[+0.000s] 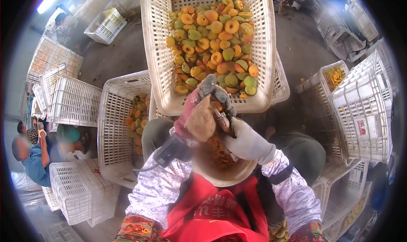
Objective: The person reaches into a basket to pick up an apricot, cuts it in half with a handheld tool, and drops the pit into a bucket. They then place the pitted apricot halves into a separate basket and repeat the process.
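My left hand (199,117), in a worn red and grey glove with a brown patch, is curled around an apricot (216,106) that is mostly hidden by the fingers. My right hand (250,142), in a pale glove, grips a small metal-tipped tool (221,118) whose tip meets the fruit. Both hands are close together above a pale bowl (222,182) on my lap, which holds orange fruit pieces (216,155). Just beyond them, a white slatted crate (263,72) holds many apricots (216,27), some cut open with hollow centres.
Another white crate (111,127) with apricots stands at my left. Stacked white crates (76,100) line the left side, and more crates (360,102) rise at the right. A person (32,153) sits at the far left. A red apron (212,212) covers my front.
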`<state>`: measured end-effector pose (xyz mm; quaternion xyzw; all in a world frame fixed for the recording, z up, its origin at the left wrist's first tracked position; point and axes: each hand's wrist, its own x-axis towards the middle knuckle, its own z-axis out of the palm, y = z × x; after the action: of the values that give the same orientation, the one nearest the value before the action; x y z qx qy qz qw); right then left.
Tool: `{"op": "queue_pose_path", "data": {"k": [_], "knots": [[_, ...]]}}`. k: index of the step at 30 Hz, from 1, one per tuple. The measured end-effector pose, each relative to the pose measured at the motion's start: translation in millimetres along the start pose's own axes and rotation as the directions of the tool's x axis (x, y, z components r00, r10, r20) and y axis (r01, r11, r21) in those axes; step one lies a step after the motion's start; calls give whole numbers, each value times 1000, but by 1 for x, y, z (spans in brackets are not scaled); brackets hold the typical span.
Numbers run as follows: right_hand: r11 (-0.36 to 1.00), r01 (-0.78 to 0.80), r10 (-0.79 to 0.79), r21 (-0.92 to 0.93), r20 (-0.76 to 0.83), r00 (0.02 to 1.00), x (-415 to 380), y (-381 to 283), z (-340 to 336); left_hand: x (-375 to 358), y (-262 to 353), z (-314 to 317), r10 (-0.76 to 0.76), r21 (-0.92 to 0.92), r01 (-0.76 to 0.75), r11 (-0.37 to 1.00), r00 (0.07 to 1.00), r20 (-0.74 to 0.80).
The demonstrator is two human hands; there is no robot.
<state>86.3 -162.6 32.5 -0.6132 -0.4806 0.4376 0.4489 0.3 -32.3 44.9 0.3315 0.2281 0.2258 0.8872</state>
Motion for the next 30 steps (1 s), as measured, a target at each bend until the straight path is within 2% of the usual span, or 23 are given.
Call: {"op": "queue_pose_path", "data": {"k": [1, 2, 3, 4, 5, 7, 8, 9, 10, 12, 14, 16, 17, 19, 21, 22, 24, 26, 28, 30], "knots": [[1000, 3, -3, -2, 1, 1000, 0, -2, 3, 0, 0, 1, 41, -94, -39, 995, 999, 20], [967, 138, -161, -213, -96, 982, -1, -3, 7, 2, 4, -1, 27, -77, -22, 997, 997, 68], [875, 236, -329, -423, -160, 931, -1, -5, 10, 1, 6, 0, 23, -70, -18, 997, 997, 71], [848, 322, -421, -421, -165, 892, 0, 3, 13, -2, 8, 2, 0, -106, -1, 994, 1000, -6], [848, 322, -420, -422, -163, 893, 0, 2, 12, -6, 10, 4, -24, -148, 12, 989, 996, -85], [906, 234, -295, -353, -129, 947, 1, -2, 9, -11, 11, 7, -27, -142, 8, 990, 990, -137], [902, 236, -297, -361, -124, 947, 2, 1, 10, -12, 13, 9, -26, -132, 1, 991, 982, -187], [946, 215, -252, -241, -138, 958, 2, 9, 12, -12, 14, 9, -26, -122, -3, 992, 972, -234], [976, 187, -203, -115, -148, 968, 1, 13, 13, -13, 16, 7, -25, -128, -5, 992, 973, -228], [962, 209, -237, -176, -153, 959, 1, 10, 14, -15, 17, 2, -137, -312, 85, 946, 980, -146], [942, 238, -278, -236, -153, 948, 1, 7, 14, -20, 20, 5, -152, -368, 98, 925, 981, -119], [972, 191, -206, -134, -109, 972, -1, 6, 12, -23, 20, 5, -157, -429, 102, 898, 983, -95], [971, 193, -209, -144, -104, 972, -2, 3, 11, -22, 17, 3, -163, -498, 100, 862, 983, -85], [932, 79, -111, -353, -71, 991, -4, -3, 11, -17, 12, -9, -162, -563, 93, 821, 984, -74], [910, 140, -180, -391, -67, 981, -6, 4, 11, -8, 5, -28, -144, -585, 214, 782, 976, 164], [883, 194, -243, -427, -63, 968, -7, 7, 10, -10, 0, -32, -102, -559, 152, 815, 988, 120], [864, 177, -235, -472, -68, 970, -9, 6, 5, -10, 1, -29, -70, -524, 99, 846, 995, 74], [843, 156, -223, -515, -71, 972, -14, 5, 1, -9, 2, -27, -51, -506, 92, 858, 994, 95], [793, 204, -296, -574, -69, 953, -17, 5, 1, -5, 2, -31, -34, -523, 134, 842, 980, 197], [764, 184, -269, -619, -46, 962, -21, 6, 0, -4, -1, -35, 18, -560, 197, 805, 935, 354]]}}
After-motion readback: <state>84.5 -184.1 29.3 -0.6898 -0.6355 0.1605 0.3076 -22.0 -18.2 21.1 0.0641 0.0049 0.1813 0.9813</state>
